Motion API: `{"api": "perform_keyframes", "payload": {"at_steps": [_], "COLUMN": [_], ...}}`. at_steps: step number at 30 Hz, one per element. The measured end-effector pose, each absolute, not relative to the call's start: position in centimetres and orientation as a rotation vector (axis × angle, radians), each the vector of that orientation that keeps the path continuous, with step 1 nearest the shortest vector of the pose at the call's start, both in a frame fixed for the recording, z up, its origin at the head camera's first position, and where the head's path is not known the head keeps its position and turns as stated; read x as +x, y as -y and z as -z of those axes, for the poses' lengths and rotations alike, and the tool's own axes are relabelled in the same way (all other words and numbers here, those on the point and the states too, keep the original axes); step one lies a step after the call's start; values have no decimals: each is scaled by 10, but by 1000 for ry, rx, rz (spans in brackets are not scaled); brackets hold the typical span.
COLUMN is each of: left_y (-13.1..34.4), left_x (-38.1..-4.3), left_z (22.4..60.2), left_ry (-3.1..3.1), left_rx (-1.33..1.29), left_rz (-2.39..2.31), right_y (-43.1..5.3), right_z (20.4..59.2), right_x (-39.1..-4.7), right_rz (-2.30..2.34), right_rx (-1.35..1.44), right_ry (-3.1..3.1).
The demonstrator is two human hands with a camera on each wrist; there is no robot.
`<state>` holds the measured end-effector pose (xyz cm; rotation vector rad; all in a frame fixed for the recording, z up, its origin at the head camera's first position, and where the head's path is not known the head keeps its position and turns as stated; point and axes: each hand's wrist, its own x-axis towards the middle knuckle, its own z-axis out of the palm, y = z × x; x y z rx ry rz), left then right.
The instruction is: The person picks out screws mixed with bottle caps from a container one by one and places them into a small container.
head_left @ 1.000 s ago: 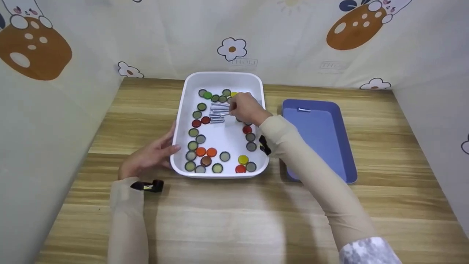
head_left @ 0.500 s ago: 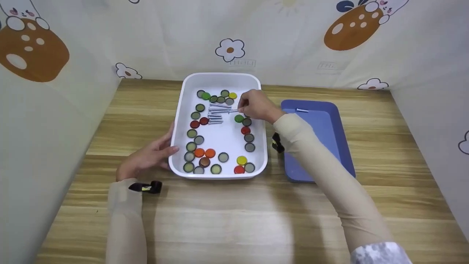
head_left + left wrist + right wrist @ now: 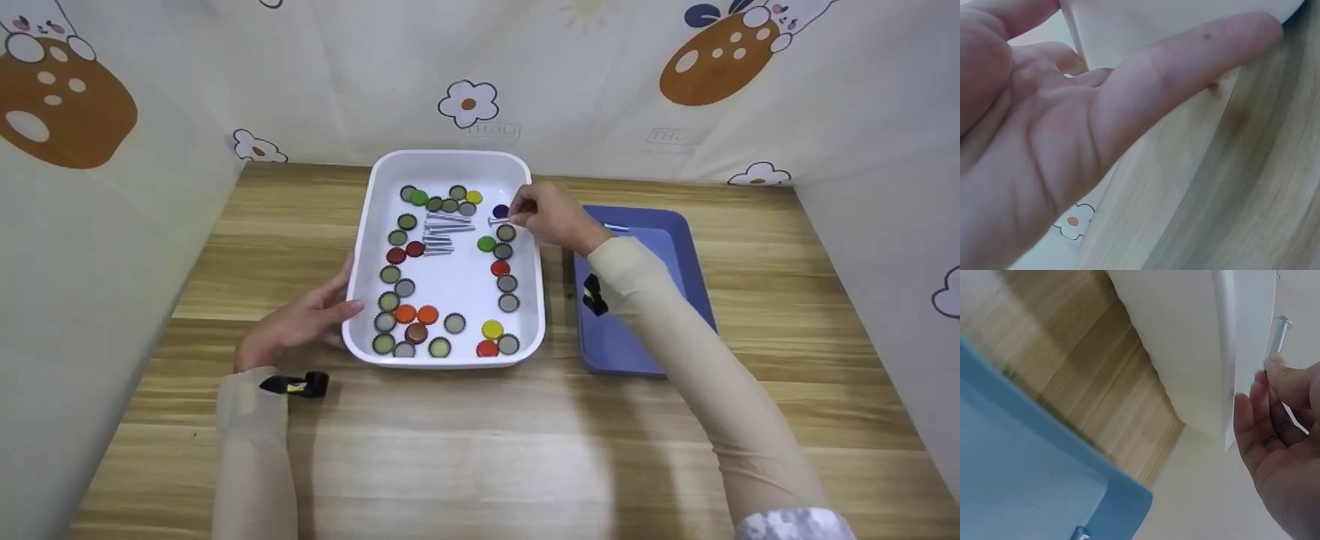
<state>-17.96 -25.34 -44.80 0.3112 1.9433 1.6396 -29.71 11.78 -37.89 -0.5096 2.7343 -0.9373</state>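
My right hand [image 3: 553, 215] pinches a silver screw [image 3: 498, 220] between thumb and fingers, over the right rim of the white tray [image 3: 442, 361]. In the right wrist view the screw's [image 3: 1279, 336] round head and threaded shaft stick out past the fingertips. My left hand [image 3: 304, 319] touches the left wall of the white tray, its thumb straight along the side, as the left wrist view also shows. Inside the tray lie several silver screws [image 3: 450, 227] in a cluster, ringed by many bottle caps, among them orange [image 3: 427, 314] and green [image 3: 487, 244] ones.
To the right stands a shallow blue tray [image 3: 622, 330] with one screw [image 3: 616, 227] near its far edge, partly under my right forearm. Both trays sit on a wood-grain table [image 3: 450, 450]. A patterned curtain [image 3: 337, 82] hangs behind and at the sides.
My right hand has picked a screw out of the cluster and carried it rightward to the white tray's right rim. My left hand stays at the tray's left side.
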Motion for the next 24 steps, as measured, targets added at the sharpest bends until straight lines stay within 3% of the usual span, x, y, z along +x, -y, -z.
{"api": "perform_keyframes", "payload": {"at_steps": [24], "left_y": [253], "left_x": [-180], "left_z": [448], "left_ry": [-1924], "left_rx": [271], "left_rz": [-1649], "right_y": [-166], "right_z": [397], "right_x": [-295], "right_rz": [1136], "right_rx": [-389], "right_ry": [-2735]}}
